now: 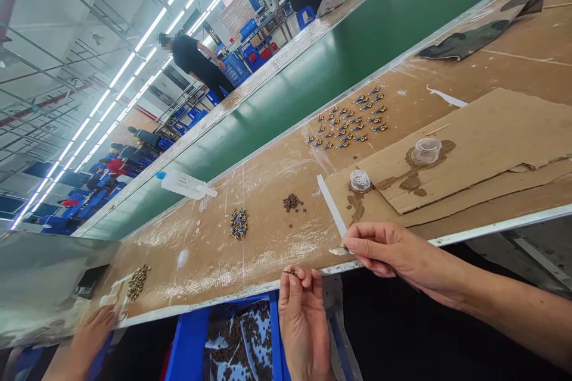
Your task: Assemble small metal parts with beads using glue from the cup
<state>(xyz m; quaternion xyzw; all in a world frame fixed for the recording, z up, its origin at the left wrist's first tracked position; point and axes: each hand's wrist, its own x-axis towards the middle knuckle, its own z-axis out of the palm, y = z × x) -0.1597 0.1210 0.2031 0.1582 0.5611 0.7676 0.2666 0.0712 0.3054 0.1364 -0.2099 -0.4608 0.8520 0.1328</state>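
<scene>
My left hand is low in the middle, just in front of the bench edge, with its fingertips pinched on a tiny dark and gold part. My right hand reaches in from the right and rests at the bench edge. It is closed on a thin pale tool whose tip points left. Under my left hand stands a blue bin holding small brown parts. On the bench lie a little brown pile, a blue and gold pile and rows of finished blue and gold pieces.
Cardboard sheets carry two small clear cups. A white strip, a white bottle and a dark cloth lie on the bench. Behind runs a green conveyor belt. Another person's blurred hand is at bottom left; workers stand beyond.
</scene>
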